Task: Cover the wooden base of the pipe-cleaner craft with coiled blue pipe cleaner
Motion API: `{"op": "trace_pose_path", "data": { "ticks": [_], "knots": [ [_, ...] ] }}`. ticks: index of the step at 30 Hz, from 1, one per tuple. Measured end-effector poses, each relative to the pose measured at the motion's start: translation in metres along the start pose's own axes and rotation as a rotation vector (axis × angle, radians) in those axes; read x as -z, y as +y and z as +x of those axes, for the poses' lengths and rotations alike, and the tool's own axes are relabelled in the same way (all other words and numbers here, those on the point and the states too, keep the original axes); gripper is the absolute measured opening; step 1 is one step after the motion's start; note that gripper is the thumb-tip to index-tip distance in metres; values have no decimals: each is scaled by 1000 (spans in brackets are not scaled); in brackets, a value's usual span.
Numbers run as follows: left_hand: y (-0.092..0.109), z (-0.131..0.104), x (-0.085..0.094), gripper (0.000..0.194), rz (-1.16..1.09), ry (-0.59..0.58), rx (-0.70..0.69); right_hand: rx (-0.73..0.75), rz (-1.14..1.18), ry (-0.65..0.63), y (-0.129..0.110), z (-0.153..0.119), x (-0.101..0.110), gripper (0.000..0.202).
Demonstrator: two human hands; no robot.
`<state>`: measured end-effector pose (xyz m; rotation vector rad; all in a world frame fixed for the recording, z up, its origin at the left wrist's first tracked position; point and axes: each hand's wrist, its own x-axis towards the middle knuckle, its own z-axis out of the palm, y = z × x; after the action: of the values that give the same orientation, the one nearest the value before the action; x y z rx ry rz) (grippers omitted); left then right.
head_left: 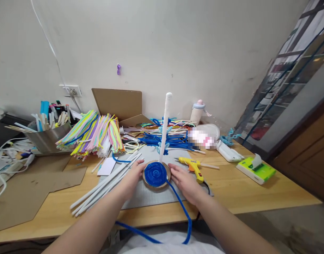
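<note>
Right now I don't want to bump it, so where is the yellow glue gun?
In the head view, the yellow glue gun lies right of centre, just beyond the right hand and to the right of the wooden disc.

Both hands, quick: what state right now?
Left hand: open, at the left edge of the wooden disc.
Right hand: open, at its right edge.

blue spiral-patterned coil (154, 174), brown disc (156, 188), white stick (165, 127), yellow glue gun (194, 167), pastel multicoloured bundles (101, 135), lime-green tissue pack (261, 171)
</note>
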<state>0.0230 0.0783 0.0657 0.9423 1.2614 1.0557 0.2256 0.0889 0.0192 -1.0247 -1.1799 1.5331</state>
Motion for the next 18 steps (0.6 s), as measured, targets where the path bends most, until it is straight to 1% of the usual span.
{"op": "trace_pose_path", "data": {
  "ticks": [1,3,5,6,7,9,11,13,16,18],
  "knots": [
    [0,5,1,50,43,-7,-28,4,16,11,1,-6,0,47],
    [-3,12,0,42,155,24,-118,0,-20,35,3,-15,1,49],
    [-8,14,-4,33,305,75,-265,-4,-121,67,7,-18,2,51],
    [-11,13,-7,28,409,82,-349,6,-180,88,9,-18,3,52],
    [-13,12,-11,23,524,69,-427,31,-240,111,11,-16,4,51],
    [-17,9,-20,16,769,24,-538,127,-359,162,15,-13,4,47],
    [-21,8,-28,13,946,4,-575,240,-458,202,18,-11,5,42],
    [-23,9,-34,12,1031,12,-587,308,-509,219,19,-11,5,40],
    [-25,12,-40,7,1070,17,-618,330,-519,221,19,-12,5,37],
    [-24,14,-41,8,1030,-2,-615,339,-529,219,19,-13,5,36]
  ]
}}
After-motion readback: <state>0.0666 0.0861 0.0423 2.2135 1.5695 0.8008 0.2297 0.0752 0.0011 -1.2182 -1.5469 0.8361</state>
